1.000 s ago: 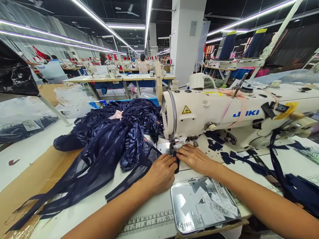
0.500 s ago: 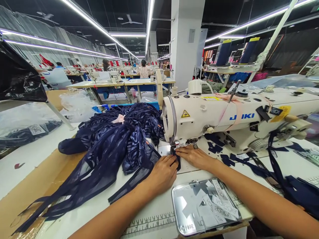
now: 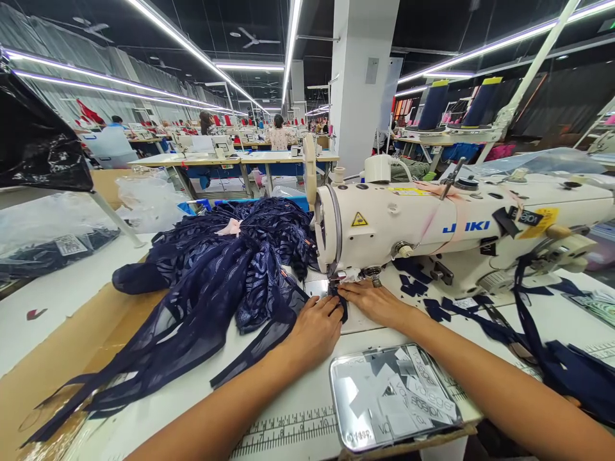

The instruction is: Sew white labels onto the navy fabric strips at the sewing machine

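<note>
A cream JUKI sewing machine (image 3: 432, 227) stands across the white table. A heap of navy patterned sheer fabric (image 3: 225, 269) lies left of its needle. My left hand (image 3: 314, 330) lies on the fabric edge just in front of the presser foot, fingers curled down and pressing a dark strip. My right hand (image 3: 377, 302) rests flat on the machine bed right of the needle, fingertips touching the same strip (image 3: 342, 306). Both hands meet at the needle.
A metal tray (image 3: 365, 426) of white labels lies near the front edge. Navy straps and scraps (image 3: 528, 326) trail at the right. Brown cardboard (image 3: 62, 358) covers the left table, plastic bags (image 3: 52, 230) beyond. Thread cones (image 3: 432, 105) stand behind; other workers sit far back.
Both hands stay at the needle, almost unmoved. The view has shifted slightly between frames.
</note>
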The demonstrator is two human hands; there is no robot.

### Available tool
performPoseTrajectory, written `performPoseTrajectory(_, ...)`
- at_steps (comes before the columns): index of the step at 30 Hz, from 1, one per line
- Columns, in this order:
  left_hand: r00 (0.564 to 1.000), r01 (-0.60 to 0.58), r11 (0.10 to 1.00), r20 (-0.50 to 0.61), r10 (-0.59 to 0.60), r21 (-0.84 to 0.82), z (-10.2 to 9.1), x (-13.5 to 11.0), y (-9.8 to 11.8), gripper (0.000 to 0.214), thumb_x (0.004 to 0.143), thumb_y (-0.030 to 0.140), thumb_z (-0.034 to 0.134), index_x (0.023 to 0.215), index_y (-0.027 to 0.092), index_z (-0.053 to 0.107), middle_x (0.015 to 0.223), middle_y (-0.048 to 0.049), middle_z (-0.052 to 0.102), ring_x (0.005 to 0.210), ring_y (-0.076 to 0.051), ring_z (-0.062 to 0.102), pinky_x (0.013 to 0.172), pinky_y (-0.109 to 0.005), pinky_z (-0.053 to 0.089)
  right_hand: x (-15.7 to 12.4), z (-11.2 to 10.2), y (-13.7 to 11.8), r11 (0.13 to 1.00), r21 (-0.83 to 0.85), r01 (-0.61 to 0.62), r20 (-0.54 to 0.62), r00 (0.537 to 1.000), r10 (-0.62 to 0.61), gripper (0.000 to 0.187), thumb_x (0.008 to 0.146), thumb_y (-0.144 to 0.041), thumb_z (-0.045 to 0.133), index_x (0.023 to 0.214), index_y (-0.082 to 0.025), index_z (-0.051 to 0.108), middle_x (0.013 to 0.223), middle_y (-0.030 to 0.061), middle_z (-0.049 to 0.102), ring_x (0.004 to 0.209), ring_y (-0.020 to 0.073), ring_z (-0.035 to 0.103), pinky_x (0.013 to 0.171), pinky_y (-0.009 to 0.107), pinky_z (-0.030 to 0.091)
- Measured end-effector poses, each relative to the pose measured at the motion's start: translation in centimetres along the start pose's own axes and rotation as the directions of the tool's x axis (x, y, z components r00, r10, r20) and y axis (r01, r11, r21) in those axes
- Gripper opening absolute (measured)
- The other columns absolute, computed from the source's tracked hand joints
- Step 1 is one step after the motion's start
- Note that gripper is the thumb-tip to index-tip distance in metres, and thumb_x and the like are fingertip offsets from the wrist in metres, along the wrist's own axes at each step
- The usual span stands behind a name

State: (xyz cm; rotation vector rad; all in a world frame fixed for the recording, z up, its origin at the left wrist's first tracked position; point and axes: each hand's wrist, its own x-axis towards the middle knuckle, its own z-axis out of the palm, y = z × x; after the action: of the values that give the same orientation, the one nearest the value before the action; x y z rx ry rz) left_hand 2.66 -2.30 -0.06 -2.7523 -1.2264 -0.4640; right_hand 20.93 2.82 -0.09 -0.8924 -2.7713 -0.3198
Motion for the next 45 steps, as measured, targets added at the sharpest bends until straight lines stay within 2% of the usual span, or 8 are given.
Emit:
performPoseTrajectory(6, 1.0, 0.025, 0.999, 0.004, -0.025, 0.032, -0.1, 0.3, 0.1, 0.026, 0.084, 0.013, 0.042, 0.105, 0.011, 0.057, 0.117, -0.0116, 0.056, 0.11, -0.025, 0.049, 0.092, -0.042, 0.037, 0.1, 0.3, -0.1, 0.998, -0.025, -0.057, 0.005, 0.998, 0.057, 0.039, 0.08, -0.004, 0.042, 0.114, -0.016, 0.056, 0.117, 0.0111, 0.058, 0.1, 0.0216, 0.056, 0.078, 0.034, 0.049)
performPoseTrajectory(13, 0.997, 0.058, 0.996, 0.037, -0.06, 0.072, -0.8, 0.4, 0.4, 0.026, 0.084, 0.016, 0.044, 0.106, 0.012, 0.057, 0.115, -0.0115, 0.057, 0.1, -0.026, 0.05, 0.085, -0.044, 0.038, 0.1, 0.4, 0.0, 0.996, 0.026, -0.085, 0.003, 0.996, 0.085, 0.041, 0.081, -0.003, 0.038, 0.115, -0.017, 0.056, 0.114, 0.0107, 0.059, 0.098, 0.0208, 0.056, 0.079, 0.034, 0.047)
performPoseTrajectory(20, 0.999, 0.051, 0.999, 0.018, -0.051, -0.004, -0.6, 0.1, 0.3, 0.028, 0.082, 0.014, 0.047, 0.108, 0.013, 0.056, 0.114, -0.0082, 0.059, 0.101, -0.024, 0.049, 0.084, -0.041, 0.037, 0.3, 0.4, -0.1, 0.982, 0.088, -0.169, 0.01, 0.986, 0.169, 0.037, 0.083, -0.009, 0.038, 0.113, -0.016, 0.058, 0.107, 0.0106, 0.061, 0.093, 0.0205, 0.057, 0.079, 0.033, 0.047)
performPoseTrajectory(25, 0.997, 0.053, 0.995, 0.055, -0.049, -0.089, -1.6, -0.3, -1.5, 0.032, 0.075, -0.001, 0.045, 0.098, 0.016, 0.06, 0.098, -0.0041, 0.065, 0.095, -0.02, 0.053, 0.082, -0.037, 0.037, -0.1, 0.2, -0.4, 0.977, 0.177, -0.115, -0.063, 0.99, 0.128, 0.029, 0.084, -0.018, 0.043, 0.106, -0.017, 0.062, 0.103, 0.0101, 0.061, 0.091, 0.0202, 0.057, 0.075, 0.033, 0.048)
performPoseTrajectory(30, 0.997, 0.079, 0.991, 0.029, -0.076, -0.111, -2.2, 0.2, -3.1, 0.033, 0.075, 0.0, 0.041, 0.096, 0.014, 0.062, 0.088, -0.0053, 0.063, 0.085, -0.019, 0.054, 0.078, -0.034, 0.04, -0.1, 0.3, -1.1, 0.974, 0.216, -0.063, -0.113, 0.99, 0.089, 0.026, 0.084, -0.019, 0.046, 0.103, -0.014, 0.062, 0.097, 0.0101, 0.059, 0.084, 0.02, 0.056, 0.072, 0.034, 0.049)
performPoseTrajectory(34, 0.998, 0.06, 0.994, 0.002, -0.06, -0.089, -1.4, 0.5, -2.9, 0.027, 0.083, 0.012, 0.041, 0.101, 0.014, 0.061, 0.088, -0.007, 0.059, 0.085, -0.02, 0.05, 0.075, -0.035, 0.041, -0.1, 0.6, -1.1, 0.959, 0.278, -0.06, -0.134, 0.986, 0.101, 0.026, 0.084, -0.018, 0.045, 0.103, -0.016, 0.063, 0.095, 0.0087, 0.059, 0.085, 0.0193, 0.056, 0.075, 0.034, 0.049)
performPoseTrajectory(40, 0.998, 0.057, 0.996, 0.022, -0.056, -0.069, -0.5, 0.3, -2.5, 0.032, 0.082, 0.008, 0.039, 0.106, 0.013, 0.06, 0.089, -0.0089, 0.055, 0.086, -0.021, 0.046, 0.074, -0.035, 0.042, -0.3, 1.3, 0.1, 0.886, 0.463, -0.019, -0.2, 0.972, 0.125, 0.026, 0.084, -0.015, 0.044, 0.099, -0.021, 0.064, 0.099, 0.0053, 0.06, 0.089, 0.0149, 0.058, 0.08, 0.029, 0.047)
performPoseTrajectory(45, 0.996, 0.06, 0.996, 0.064, -0.056, -0.062, -0.6, 0.2, -2.2, 0.035, 0.079, 0.005, 0.04, 0.108, 0.011, 0.058, 0.092, -0.0103, 0.055, 0.089, -0.023, 0.045, 0.076, -0.038, 0.042, -0.5, 1.4, 0.4, 0.908, 0.418, 0.031, -0.216, 0.974, 0.067, 0.026, 0.086, -0.017, 0.041, 0.098, -0.021, 0.064, 0.099, 0.006, 0.06, 0.09, 0.0155, 0.057, 0.08, 0.03, 0.047)
